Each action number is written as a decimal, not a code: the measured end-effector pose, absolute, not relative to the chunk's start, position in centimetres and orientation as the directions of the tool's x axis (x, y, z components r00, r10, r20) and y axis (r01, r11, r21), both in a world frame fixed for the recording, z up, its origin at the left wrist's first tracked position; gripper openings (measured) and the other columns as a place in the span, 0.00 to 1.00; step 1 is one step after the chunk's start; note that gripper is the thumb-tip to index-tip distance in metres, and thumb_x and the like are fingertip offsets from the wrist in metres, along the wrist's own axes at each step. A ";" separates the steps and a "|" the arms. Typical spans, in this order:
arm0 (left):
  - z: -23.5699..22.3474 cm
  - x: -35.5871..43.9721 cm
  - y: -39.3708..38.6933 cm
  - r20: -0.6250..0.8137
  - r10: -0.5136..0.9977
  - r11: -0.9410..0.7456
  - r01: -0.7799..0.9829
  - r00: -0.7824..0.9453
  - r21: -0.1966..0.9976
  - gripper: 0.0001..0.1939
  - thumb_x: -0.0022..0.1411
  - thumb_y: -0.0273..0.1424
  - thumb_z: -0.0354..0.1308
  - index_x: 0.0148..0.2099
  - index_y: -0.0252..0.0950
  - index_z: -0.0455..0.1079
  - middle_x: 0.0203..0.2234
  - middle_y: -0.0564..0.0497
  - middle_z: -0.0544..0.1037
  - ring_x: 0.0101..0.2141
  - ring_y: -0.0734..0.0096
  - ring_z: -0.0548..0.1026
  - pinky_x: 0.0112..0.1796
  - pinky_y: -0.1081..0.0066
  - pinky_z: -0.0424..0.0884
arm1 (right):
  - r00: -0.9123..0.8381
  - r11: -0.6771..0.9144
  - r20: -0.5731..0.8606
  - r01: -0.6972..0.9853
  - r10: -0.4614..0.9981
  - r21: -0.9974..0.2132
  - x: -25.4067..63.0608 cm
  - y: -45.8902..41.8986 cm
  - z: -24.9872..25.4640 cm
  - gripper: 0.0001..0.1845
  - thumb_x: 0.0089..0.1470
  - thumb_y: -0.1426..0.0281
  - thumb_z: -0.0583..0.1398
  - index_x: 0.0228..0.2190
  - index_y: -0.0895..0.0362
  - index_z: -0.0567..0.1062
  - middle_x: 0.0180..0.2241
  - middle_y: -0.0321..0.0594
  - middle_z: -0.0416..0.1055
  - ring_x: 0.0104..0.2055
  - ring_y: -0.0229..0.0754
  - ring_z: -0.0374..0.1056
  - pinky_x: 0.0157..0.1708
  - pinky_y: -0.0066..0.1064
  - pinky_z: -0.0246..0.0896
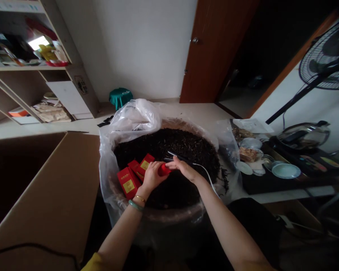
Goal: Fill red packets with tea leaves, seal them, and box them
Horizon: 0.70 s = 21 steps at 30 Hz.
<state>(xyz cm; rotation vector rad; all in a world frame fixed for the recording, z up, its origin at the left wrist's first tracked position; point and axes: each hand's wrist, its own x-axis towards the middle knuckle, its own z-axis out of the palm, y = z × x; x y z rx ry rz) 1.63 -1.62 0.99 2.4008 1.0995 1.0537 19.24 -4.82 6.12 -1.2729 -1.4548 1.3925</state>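
My left hand (153,176) is wrapped around a small red box (165,169), which is partly hidden by the fingers. Against the right end of that box rest the fingertips of my right hand (185,170), its fingers stretched out rather straight. Just left of my hands, several red boxes with gold labels, such as one red carton (127,182), lie on dark dried leaves that look like tea (183,141). The leaves fill a wide round container lined with a clear plastic bag (109,158). Behind my right hand lies a thin dark device (183,158) with a white cable (207,174).
An open cardboard box (64,188) stands close on the left. To the right, a low table holds a glass teapot (306,133), a pale dish (286,170) and small tubs. A standing fan (323,56), a wooden door (211,49) and a green-covered stool (121,97) are farther back.
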 end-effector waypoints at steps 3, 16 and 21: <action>0.9 1.2 -1.2 0.499 0.806 -0.586 0.549 0.318 0.596 0.18 0.47 0.31 0.67 0.43 0.37 0.70 0.36 0.48 0.77 0.38 0.62 0.74 0.43 0.61 0.70 | -0.019 -0.085 -0.091 0.206 0.996 -0.975 20.6 -5.0 5.6 0.36 0.59 0.46 0.39 0.39 0.58 0.76 0.38 0.47 0.76 0.44 0.46 0.71 0.48 0.40 0.60; 0.6 0.2 0.2 0.157 0.977 -0.210 0.567 0.141 0.797 0.20 0.42 0.40 0.68 0.36 0.35 0.71 0.20 0.56 0.73 0.22 0.73 0.70 0.25 0.75 0.64 | -0.075 -0.059 -0.354 0.935 0.932 -0.351 19.7 -2.7 1.4 0.52 0.49 0.48 0.57 0.65 0.59 0.43 0.67 0.54 0.38 0.67 0.62 0.35 0.62 0.49 0.36; 1.0 -0.3 0.6 0.177 0.984 -0.155 0.534 0.009 0.831 0.19 0.43 0.41 0.66 0.36 0.36 0.71 0.20 0.56 0.73 0.22 0.74 0.70 0.25 0.76 0.63 | -0.175 0.027 -0.422 0.942 0.890 -0.334 16.2 -1.9 2.9 0.52 0.44 0.42 0.58 0.63 0.51 0.50 0.67 0.48 0.40 0.66 0.67 0.36 0.59 0.53 0.41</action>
